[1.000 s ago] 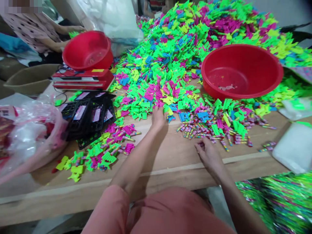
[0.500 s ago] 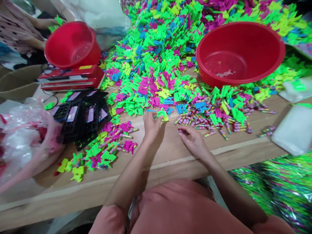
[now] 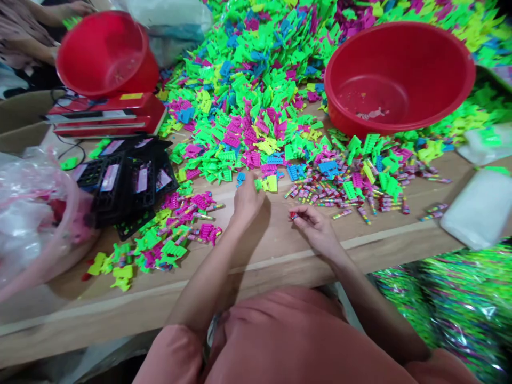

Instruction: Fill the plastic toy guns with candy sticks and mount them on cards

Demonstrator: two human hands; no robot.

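My left hand (image 3: 248, 201) is over the middle of the table, at the near edge of the heap. Its fingers are closed on a small blue plastic toy piece (image 3: 240, 179), which shows beside the fingertips. Touching or close by that hand are a green piece (image 3: 258, 184) and a yellow piece (image 3: 271, 183). To the right, my right hand (image 3: 318, 228) pinches a small printed tube with a red end (image 3: 294, 215), mostly hidden by the fingers. Many similar printed tubes (image 3: 320, 193) lie just beyond it, mixed with plastic pieces.
A large heap of coloured plastic pieces (image 3: 248, 80) covers the back. Red basins stand at right (image 3: 400, 120) and left (image 3: 108, 58), the latter above a red machine (image 3: 108, 117). Black trays (image 3: 124, 181), a pink plastic-lined basket (image 3: 80, 213) and white packs (image 3: 478, 208) flank me. A co-worker's arm (image 3: 40, 48) shows.
The view has shifted slightly. The blue piece at my left fingertips has turned to show its face. My right hand has turned a little, bringing the tube's red end into clearer view.
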